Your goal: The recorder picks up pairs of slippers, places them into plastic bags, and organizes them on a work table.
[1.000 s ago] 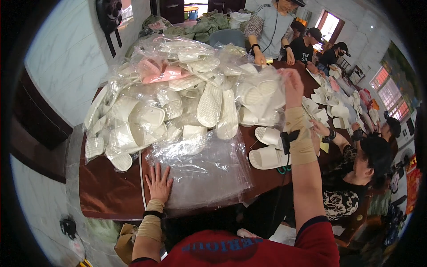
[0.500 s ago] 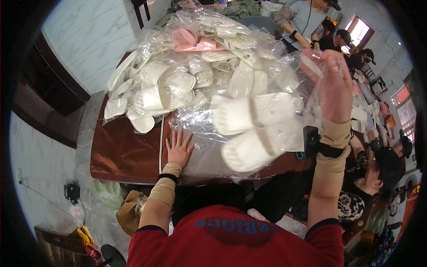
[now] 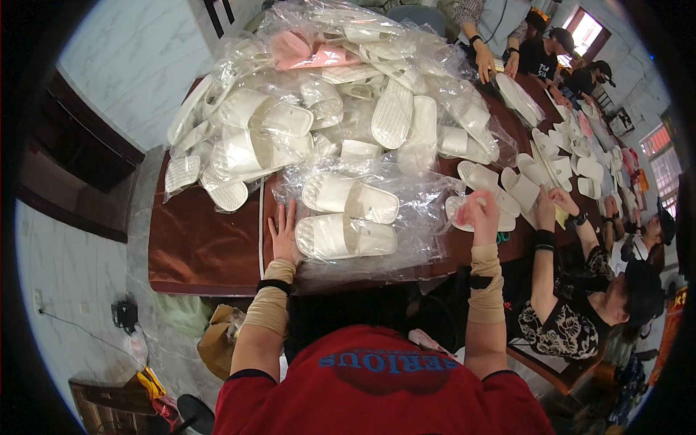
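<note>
Resting on clear plastic bags (image 3: 426, 254), the white slippers (image 3: 324, 236) are flanked by the left hand (image 3: 284, 235), spread palm-down with nothing visibly gripped, and the right hand (image 3: 478, 217), half curled, any hold indeterminable. The white slippers could be skewed if the slick film is tugged. Compared with half a second ago, they are shifted left and the right hand is lowered.

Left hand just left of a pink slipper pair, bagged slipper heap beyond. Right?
Colour's wrong: the head view shows the slipper pair is white, not pink. The left hand is just left of it, with the bagged slipper heap beyond.
</note>
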The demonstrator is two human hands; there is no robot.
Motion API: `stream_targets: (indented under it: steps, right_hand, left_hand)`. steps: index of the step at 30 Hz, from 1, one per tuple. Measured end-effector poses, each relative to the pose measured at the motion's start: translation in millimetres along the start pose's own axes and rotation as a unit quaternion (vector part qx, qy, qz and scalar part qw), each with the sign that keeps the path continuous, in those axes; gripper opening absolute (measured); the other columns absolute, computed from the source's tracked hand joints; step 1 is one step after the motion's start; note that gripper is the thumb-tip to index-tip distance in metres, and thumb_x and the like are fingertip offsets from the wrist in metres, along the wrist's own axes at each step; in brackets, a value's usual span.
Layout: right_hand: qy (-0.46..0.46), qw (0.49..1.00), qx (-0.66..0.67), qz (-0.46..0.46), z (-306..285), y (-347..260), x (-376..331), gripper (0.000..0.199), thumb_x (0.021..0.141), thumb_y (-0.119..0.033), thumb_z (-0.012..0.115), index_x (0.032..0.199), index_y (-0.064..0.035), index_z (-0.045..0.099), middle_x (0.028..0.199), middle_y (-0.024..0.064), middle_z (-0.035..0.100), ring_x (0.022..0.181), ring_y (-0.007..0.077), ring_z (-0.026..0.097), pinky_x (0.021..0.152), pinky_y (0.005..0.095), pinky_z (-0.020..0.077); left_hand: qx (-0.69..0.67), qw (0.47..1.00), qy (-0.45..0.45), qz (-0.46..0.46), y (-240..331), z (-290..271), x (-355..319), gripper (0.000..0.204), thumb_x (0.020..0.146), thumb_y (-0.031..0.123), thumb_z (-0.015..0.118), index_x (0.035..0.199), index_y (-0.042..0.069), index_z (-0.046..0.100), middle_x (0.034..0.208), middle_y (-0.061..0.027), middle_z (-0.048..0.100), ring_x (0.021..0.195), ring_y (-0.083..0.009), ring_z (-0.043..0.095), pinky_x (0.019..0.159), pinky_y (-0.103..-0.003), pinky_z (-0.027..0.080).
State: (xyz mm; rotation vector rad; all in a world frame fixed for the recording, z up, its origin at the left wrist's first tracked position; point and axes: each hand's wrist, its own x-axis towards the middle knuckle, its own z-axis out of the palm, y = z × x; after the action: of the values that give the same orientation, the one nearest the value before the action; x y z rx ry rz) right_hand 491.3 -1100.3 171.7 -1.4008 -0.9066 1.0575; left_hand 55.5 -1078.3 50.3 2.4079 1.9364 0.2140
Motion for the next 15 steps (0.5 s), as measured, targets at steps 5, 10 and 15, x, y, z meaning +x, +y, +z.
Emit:
stream_targets:
  steps: [5,10,15]
  right_hand:
    - [-0.242,0.968,-0.058,0.030,28,33,0,0.018,0.087,-0.011,0.059,0.104,-0.0051,0.062,0.076,0.0070,0.064,0.072,0.0144,0.063,0.058,0.0267,0.0485]
    - [-0.300,0.898,-0.295,-0.125,56,97,36,0.029,0.082,-0.016,0.065,0.105,0.0015,0.062,0.080,0.0085,0.065,0.072,0.0169,0.062,0.060,0.0301,0.0481]
    - [-0.209,0.948,-0.201,0.135,116,81,28,0.051,0.078,-0.027,0.071,0.114,0.0062,0.055,0.098,0.0160,0.065,0.082,0.0230,0.062,0.065,0.0307,0.0494]
  left_hand:
    - [0.026,1.000,-0.005,0.009,-3,-2,-3,0.072,0.078,0.047,0.055,0.144,0.029,0.032,0.156,-0.0064,0.006,0.143,-0.0334,0.005,0.109,-0.062,0.008]
    - [0.035,0.999,-0.009,0.009,7,-1,5,0.073,0.079,0.048,0.054,0.145,0.028,0.031,0.156,-0.0065,0.005,0.143,-0.0335,0.005,0.109,-0.061,0.008]
    - [0.024,1.000,0.004,0.000,-6,1,-1,0.067,0.082,0.045,0.051,0.144,0.028,0.032,0.156,-0.0068,0.005,0.143,-0.0326,0.004,0.109,-0.062,0.007]
